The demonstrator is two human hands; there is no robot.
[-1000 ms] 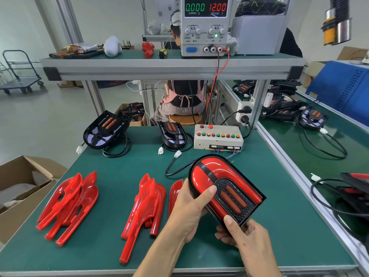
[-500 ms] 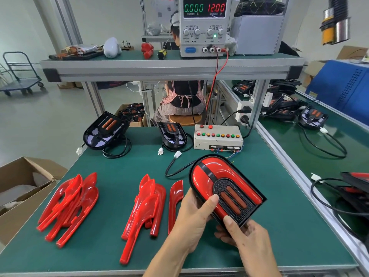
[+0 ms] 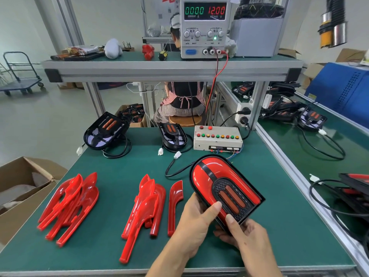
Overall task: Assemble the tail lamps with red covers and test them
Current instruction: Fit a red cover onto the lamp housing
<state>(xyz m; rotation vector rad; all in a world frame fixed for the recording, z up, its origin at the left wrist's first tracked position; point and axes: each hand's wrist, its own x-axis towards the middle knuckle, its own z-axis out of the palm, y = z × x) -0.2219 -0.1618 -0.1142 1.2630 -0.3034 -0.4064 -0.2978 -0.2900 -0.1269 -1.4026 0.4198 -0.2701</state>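
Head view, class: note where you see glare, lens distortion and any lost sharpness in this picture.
Head view: white highlights glare on the glossy red covers of the held tail lamp; wide-angle distortion tilts and bends the bench frame posts and shelf edge; the power supply display stays readable; the far trolley looks softer; lighting is even, shadows faint.

Tail lamp with red covers fitted, held tilted above the table.

The tail lamp (image 3: 223, 188) shows glossy red covers around a black grille with two orange strips; its black cable (image 3: 175, 168) trails to a white plug (image 3: 177, 155). Loose red covers (image 3: 68, 206) lie piled left, apparently overlapping; two bare black lamp housings (image 3: 105, 131) sit behind.
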